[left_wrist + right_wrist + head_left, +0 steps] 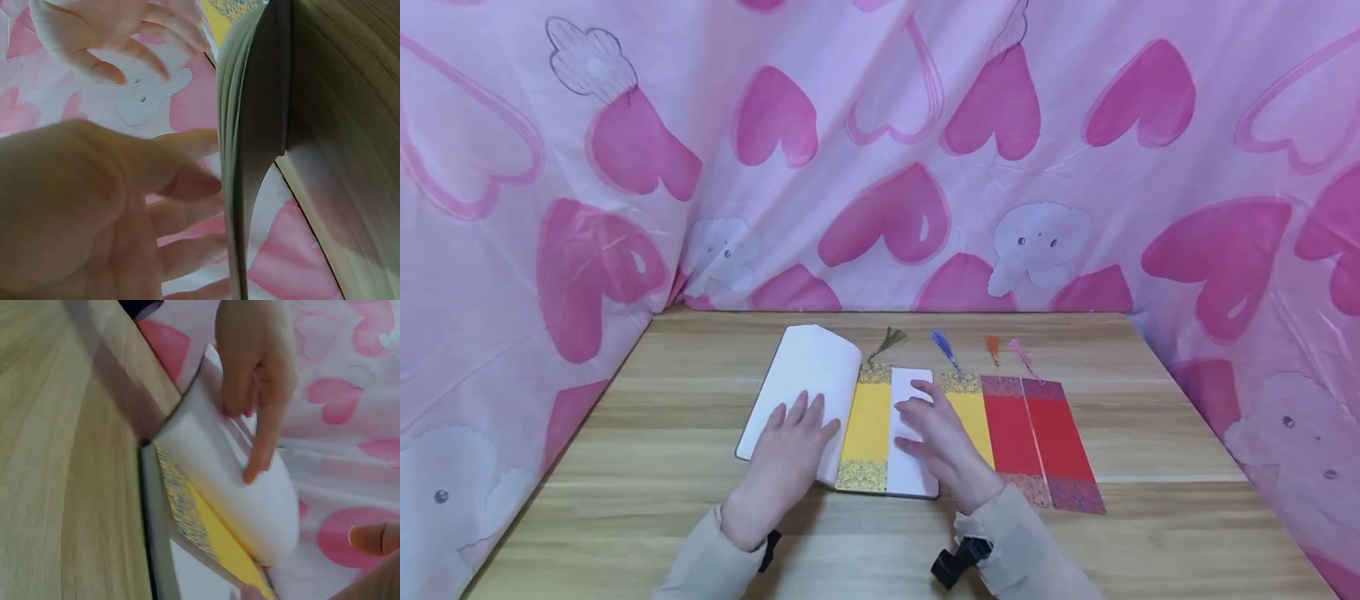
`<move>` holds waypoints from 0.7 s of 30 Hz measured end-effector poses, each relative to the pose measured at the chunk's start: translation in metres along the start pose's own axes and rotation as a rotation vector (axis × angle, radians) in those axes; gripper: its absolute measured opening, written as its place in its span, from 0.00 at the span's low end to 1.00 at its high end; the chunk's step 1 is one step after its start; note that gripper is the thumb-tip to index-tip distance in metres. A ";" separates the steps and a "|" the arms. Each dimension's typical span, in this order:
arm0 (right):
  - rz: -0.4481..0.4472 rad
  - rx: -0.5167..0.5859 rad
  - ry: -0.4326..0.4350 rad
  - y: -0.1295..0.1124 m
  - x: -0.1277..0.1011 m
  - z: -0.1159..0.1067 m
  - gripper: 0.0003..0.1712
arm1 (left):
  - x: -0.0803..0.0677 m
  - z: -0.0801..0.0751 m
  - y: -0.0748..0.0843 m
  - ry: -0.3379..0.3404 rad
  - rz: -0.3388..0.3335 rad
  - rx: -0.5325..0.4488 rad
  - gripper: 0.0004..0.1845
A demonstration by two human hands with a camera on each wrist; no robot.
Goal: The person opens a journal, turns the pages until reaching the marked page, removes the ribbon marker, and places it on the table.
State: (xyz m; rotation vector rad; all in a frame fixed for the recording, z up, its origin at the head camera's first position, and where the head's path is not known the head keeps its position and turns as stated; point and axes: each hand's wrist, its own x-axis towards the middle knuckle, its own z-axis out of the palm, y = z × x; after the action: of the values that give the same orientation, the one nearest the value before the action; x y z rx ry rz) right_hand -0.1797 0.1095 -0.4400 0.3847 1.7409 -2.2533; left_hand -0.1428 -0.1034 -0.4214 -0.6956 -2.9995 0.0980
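An open notebook (808, 362) lies on the table, its left pages bowed up toward the spine. My left hand (790, 454) presses those white pages with extended, spread fingers. Along the spine on the right side lies a yellow bookmark (867, 421) with patterned ends and a green tassel (889, 340). My right hand (946, 437) is over the notebook's right page, fingers apart and slightly bent, nothing held. Part of that page and of a second yellow bookmark (972, 412) beside it is hidden by this hand. In the right wrist view the left fingers touch the curved pages (250, 506).
Two red bookmarks (1013, 433) lie side by side right of the second yellow one, with orange and pink tassels (1021, 353). A blue tassel (943, 343) extends behind the second yellow bookmark. Pink heart-patterned cloth (880, 208) encloses the wooden table (1165, 450) at back and sides.
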 end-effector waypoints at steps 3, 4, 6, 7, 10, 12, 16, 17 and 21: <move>0.075 -0.018 0.009 0.002 0.007 0.004 0.40 | 0.002 0.001 0.000 -0.006 -0.027 0.012 0.20; 0.086 -0.033 0.011 0.002 0.009 0.006 0.41 | 0.002 0.002 0.000 -0.002 -0.033 0.021 0.20; 0.094 -0.086 0.025 0.003 0.015 0.010 0.43 | 0.002 0.003 0.000 0.000 -0.044 0.022 0.19; 0.091 -0.108 0.029 0.003 0.017 0.012 0.44 | 0.002 0.004 0.000 0.003 -0.048 0.025 0.19; 0.082 -0.181 0.023 0.006 0.024 0.015 0.42 | 0.002 0.005 -0.001 0.016 -0.050 0.025 0.20; 0.072 -0.235 0.001 0.009 0.026 0.017 0.37 | 0.002 0.005 -0.002 0.021 -0.048 0.023 0.20; 0.046 -0.335 -0.047 0.017 0.026 0.021 0.21 | 0.002 0.005 -0.002 0.007 -0.051 0.013 0.21; 0.041 -0.348 -0.053 0.019 0.025 0.021 0.18 | 0.002 0.005 -0.002 0.001 -0.053 0.006 0.21; 0.021 -0.366 -0.039 0.024 0.023 0.021 0.15 | 0.002 0.005 -0.001 -0.016 -0.056 -0.012 0.22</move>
State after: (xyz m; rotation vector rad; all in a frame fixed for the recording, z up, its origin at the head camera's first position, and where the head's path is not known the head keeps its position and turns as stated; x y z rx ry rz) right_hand -0.1933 0.0825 -0.4645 0.2753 2.0619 -1.8577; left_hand -0.1455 -0.1036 -0.4260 -0.6136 -3.0349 0.0837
